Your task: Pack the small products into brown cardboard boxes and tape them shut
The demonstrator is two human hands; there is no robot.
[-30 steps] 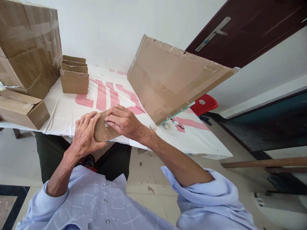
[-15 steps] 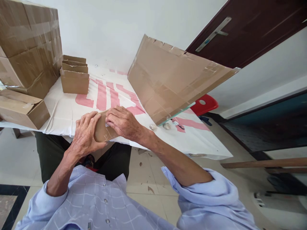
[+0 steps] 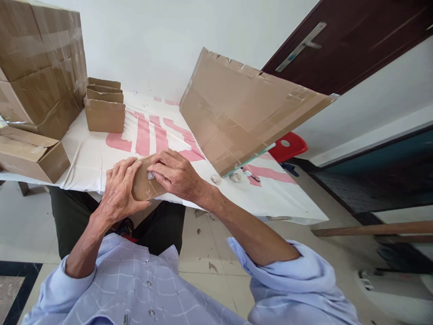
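A small brown cardboard box (image 3: 144, 183) lies at the table's front edge, between my hands. My left hand (image 3: 118, 189) is wrapped around its left end, fingers over the far side and thumb along the near side. My right hand (image 3: 174, 174) rests over the box's right part, thumb and fingertips pinched together on its top face. A tiny pale square piece (image 3: 150, 175) with a dark outline shows at those fingertips; I cannot make out whether it is pinched or stuck to the box. Clear tape (image 3: 155, 188) glints on the box beside my right hand.
Taped cartons (image 3: 43, 67) rise at the left, with a smaller box (image 3: 34, 153) before them. Several open-topped cardboard pieces (image 3: 104, 115) stand behind. A large cardboard sheet (image 3: 243, 113) leans at the right. Small round clear items (image 3: 235, 178) sit on the white cloth (image 3: 277, 198).
My right fingertips have shifted slightly on the box, and the pale square shows more fully than half a second ago. My left hand stays in place.
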